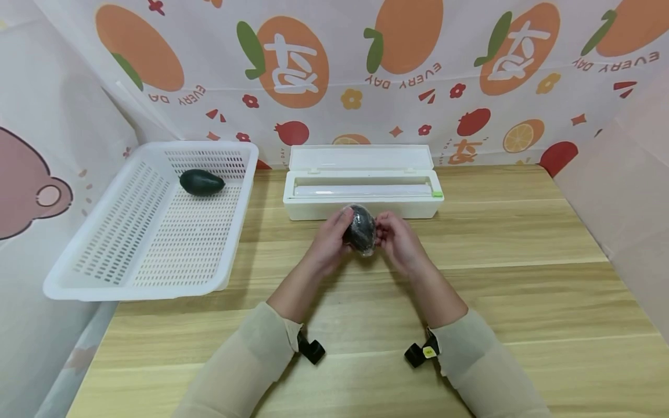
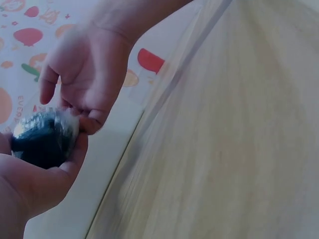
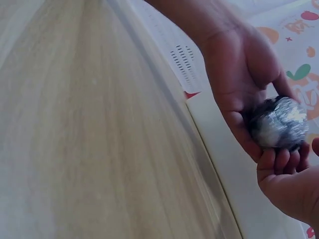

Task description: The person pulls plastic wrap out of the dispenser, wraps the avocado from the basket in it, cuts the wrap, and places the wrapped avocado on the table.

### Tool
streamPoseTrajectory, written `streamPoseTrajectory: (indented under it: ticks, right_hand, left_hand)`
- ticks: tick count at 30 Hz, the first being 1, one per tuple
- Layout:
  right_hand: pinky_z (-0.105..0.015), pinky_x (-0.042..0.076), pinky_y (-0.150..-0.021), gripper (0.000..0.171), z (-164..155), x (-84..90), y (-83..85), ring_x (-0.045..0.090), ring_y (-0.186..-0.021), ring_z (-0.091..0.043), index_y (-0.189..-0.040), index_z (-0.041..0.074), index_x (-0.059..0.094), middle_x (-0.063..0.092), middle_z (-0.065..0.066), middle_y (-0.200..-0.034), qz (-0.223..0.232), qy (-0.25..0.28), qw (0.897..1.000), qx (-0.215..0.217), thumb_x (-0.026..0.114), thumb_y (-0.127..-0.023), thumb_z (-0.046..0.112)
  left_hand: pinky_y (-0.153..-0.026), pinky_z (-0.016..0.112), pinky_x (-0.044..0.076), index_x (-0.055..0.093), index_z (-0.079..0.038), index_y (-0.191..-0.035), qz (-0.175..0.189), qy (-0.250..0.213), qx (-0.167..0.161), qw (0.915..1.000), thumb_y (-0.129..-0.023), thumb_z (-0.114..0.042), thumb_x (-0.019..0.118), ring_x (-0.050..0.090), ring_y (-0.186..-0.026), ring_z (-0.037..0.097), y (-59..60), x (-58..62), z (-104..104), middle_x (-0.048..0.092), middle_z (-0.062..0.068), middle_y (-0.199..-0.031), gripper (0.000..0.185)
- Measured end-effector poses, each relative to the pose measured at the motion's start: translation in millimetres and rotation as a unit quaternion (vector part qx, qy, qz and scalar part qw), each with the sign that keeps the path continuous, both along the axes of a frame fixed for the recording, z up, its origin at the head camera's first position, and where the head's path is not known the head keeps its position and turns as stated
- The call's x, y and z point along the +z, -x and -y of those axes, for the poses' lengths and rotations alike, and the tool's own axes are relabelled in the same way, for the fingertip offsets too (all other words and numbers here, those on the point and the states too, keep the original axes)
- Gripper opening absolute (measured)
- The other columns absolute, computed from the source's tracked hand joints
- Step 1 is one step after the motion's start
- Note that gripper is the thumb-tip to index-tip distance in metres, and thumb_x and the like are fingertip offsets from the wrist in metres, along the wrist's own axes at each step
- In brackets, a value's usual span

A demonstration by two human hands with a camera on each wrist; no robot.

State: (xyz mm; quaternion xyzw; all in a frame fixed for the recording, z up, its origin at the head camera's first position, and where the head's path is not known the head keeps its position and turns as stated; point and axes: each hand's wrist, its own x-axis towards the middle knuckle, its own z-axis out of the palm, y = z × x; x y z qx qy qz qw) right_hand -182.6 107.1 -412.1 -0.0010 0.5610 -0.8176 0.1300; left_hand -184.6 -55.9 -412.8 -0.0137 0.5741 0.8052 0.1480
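Observation:
An avocado [image 1: 360, 230], dark green and wrapped in shiny cling film, is held above the table in front of the film box. My left hand [image 1: 330, 239] grips it from the left, with the thumb over its upper side. My right hand [image 1: 401, 242] is at its right side. In the right wrist view, the curled fingertips [image 3: 282, 160] of that hand touch the wrapped end, and its thumb stands apart. Crumpled film covers the near end of the avocado [image 2: 47, 137] in the left wrist view.
A white film box [image 1: 363, 210] stands at the back with its lid raised and a roll [image 1: 360, 190] inside. To the left is a white slotted basket [image 1: 237, 232] with another dark green avocado [image 1: 201, 183] in it. A fruit-print cloth [image 1: 334, 116] hangs behind the wooden table.

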Motion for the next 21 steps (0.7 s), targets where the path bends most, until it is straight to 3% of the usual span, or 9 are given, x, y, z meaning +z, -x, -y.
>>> streamPoseTrajectory:
  ticks: [3,6,11,15,18,21]
  right_hand:
    - [-0.022,0.041,-0.071,0.019,-2.2,-0.1,1.2,0.044,-0.080,-0.013,-0.083,0.011,0.053,0.049,-0.001,-0.087,-0.004,-0.018,1.000,-0.001,0.042,-0.098,0.014]
    - [-0.024,0.043,-0.071,0.019,-4.8,0.4,2.1,0.045,-0.080,-0.015,-0.086,0.009,0.051,0.049,-0.002,-0.087,-0.006,-0.034,0.999,0.004,0.040,-0.100,0.015]
    - [-0.031,0.052,-0.067,0.014,-7.2,1.1,3.4,0.050,-0.076,-0.018,-0.099,0.007,0.048,0.049,-0.007,-0.089,0.004,-0.079,0.997,-0.015,0.043,-0.100,0.020]
    - [-0.035,0.058,-0.067,0.032,-7.1,2.2,3.0,0.056,-0.077,-0.017,-0.119,0.000,0.046,0.052,-0.008,-0.095,0.005,-0.105,0.994,-0.015,0.047,-0.102,0.027]
    - [-0.033,0.059,-0.070,0.035,-7.5,4.2,2.6,0.059,-0.078,-0.015,-0.126,-0.003,0.045,0.055,-0.007,-0.096,-0.012,-0.088,0.996,-0.027,0.048,-0.102,0.023]
    - [-0.031,0.058,-0.073,0.025,-8.7,6.7,3.1,0.062,-0.079,-0.013,-0.119,-0.002,0.052,0.060,-0.005,-0.096,-0.027,-0.048,0.997,-0.060,0.050,-0.100,0.013]
  left_hand:
    - [-0.109,0.041,0.042,0.039,-0.004,-0.145,-0.003,-0.002,-0.026,0.9997,-0.106,-0.031,0.042,0.050,-0.124,0.029,-0.9,0.2,-1.1,0.046,0.022,-0.140,0.048]
    - [-0.110,0.045,0.040,0.038,-0.002,-0.143,-0.005,-0.013,-0.025,0.9996,-0.106,-0.030,0.041,0.049,-0.123,0.031,-0.4,1.3,-0.8,0.045,0.023,-0.139,0.046]
    - [-0.101,0.046,0.044,0.041,-0.008,-0.136,0.004,-0.056,0.013,0.9984,-0.105,-0.032,0.043,0.049,-0.122,0.031,2.1,3.6,1.1,0.045,0.019,-0.138,0.039]
    - [-0.101,0.049,0.044,0.043,-0.013,-0.131,0.001,-0.112,0.058,0.9920,-0.103,-0.027,0.048,0.049,-0.123,0.031,2.5,3.8,2.5,0.045,0.015,-0.139,0.031]
    - [-0.102,0.053,0.045,0.042,-0.013,-0.126,0.000,-0.152,0.074,0.9857,-0.101,-0.019,0.050,0.051,-0.121,0.030,1.7,3.9,3.1,0.046,0.014,-0.135,0.027]
    - [-0.102,0.058,0.044,0.039,-0.013,-0.124,0.008,-0.162,0.079,0.9836,-0.097,-0.012,0.052,0.050,-0.122,0.030,1.9,3.5,3.2,0.043,0.014,-0.136,0.030]
